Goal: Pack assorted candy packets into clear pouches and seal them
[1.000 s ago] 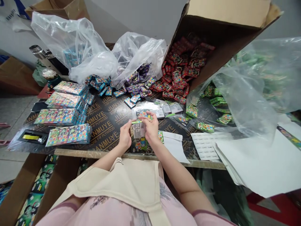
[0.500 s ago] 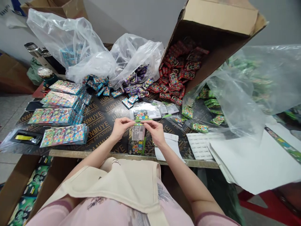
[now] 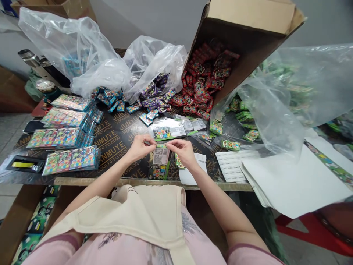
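A flat packet (image 3: 161,156) with a see-through face and a green upper end is in both hands near the front edge of the surface (image 3: 111,163), about midway along it. The left hand (image 3: 142,147) and right hand (image 3: 182,150) each have their fingers closed in a pinch at one end of that green strip. A dark printed panel shows just below; whether it belongs to the packet, I cannot tell.

The packet looks light, thin and bendy, its glossy face probably slippery and easily creased; the upper corners seem the best hold.

Beside the right hand, a small green box (image 3: 178,161) and white paper (image 3: 189,177) lie close to the front edge, crowding that side. Just beyond the fingers, flat printed packs (image 3: 168,133) limit forward room. Farther toward the back edge are loose blue boxes (image 3: 111,100), purple boxes (image 3: 150,102) and red boxes (image 3: 202,86), the red ones spilling from a carton (image 3: 255,22). Stacked packs (image 3: 71,162) fill the left end; a plastic bag (image 3: 278,110) drapes over the right.
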Demonstrator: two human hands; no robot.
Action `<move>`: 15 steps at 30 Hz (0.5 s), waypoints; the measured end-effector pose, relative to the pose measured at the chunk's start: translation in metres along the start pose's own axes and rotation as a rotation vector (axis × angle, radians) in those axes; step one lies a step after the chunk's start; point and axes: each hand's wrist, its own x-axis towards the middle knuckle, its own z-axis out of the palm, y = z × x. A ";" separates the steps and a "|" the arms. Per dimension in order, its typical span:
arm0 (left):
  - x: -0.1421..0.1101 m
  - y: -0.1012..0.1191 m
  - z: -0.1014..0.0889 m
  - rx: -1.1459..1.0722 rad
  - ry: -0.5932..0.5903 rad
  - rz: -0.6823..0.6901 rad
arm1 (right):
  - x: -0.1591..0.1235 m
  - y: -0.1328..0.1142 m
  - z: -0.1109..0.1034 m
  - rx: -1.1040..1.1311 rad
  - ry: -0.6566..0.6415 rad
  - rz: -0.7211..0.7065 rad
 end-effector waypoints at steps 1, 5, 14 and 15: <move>-0.002 0.001 0.001 0.049 0.000 0.069 | -0.003 0.000 0.000 -0.048 -0.002 -0.057; -0.004 -0.002 0.006 0.227 -0.054 0.314 | -0.016 0.005 -0.010 -0.277 -0.082 -0.342; -0.001 -0.014 0.013 0.385 -0.136 0.405 | -0.024 0.076 -0.143 -0.990 0.217 -0.006; -0.001 -0.014 0.013 0.379 -0.127 0.403 | -0.027 0.084 -0.150 -1.043 0.186 0.021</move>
